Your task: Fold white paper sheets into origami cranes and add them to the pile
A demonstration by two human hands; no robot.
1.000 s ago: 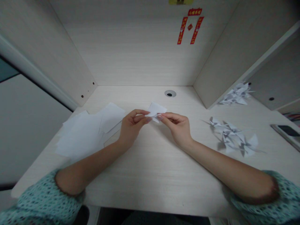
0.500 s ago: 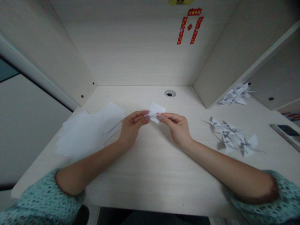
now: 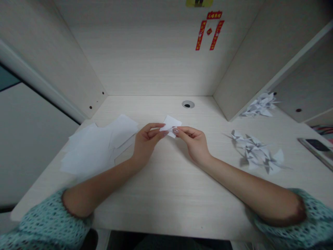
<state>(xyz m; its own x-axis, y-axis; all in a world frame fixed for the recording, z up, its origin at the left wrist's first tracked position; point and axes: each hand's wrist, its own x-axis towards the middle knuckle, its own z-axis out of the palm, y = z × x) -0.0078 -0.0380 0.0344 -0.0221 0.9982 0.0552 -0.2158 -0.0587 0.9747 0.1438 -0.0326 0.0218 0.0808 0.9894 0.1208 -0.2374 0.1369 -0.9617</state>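
Note:
A small folded piece of white paper (image 3: pixel 171 124) is held just above the pale wooden desk (image 3: pixel 166 194), near its middle. My left hand (image 3: pixel 146 141) pinches its left edge between thumb and fingers. My right hand (image 3: pixel 194 143) pinches its right edge in the same way. The fingertips of both hands nearly meet under the paper. Only the paper's upper part shows above my fingers.
A loose stack of white sheets (image 3: pixel 96 146) lies left of my hands. Several folded paper shapes (image 3: pixel 256 152) lie on the right, with another pile (image 3: pixel 260 105) on a shelf behind. A phone (image 3: pixel 316 147) rests at the far right. A cable hole (image 3: pixel 187 103) sits at the back.
Both hands have drawn slightly closer together on the paper, and the visible part of the paper has become a little smaller. The view has shifted slightly.

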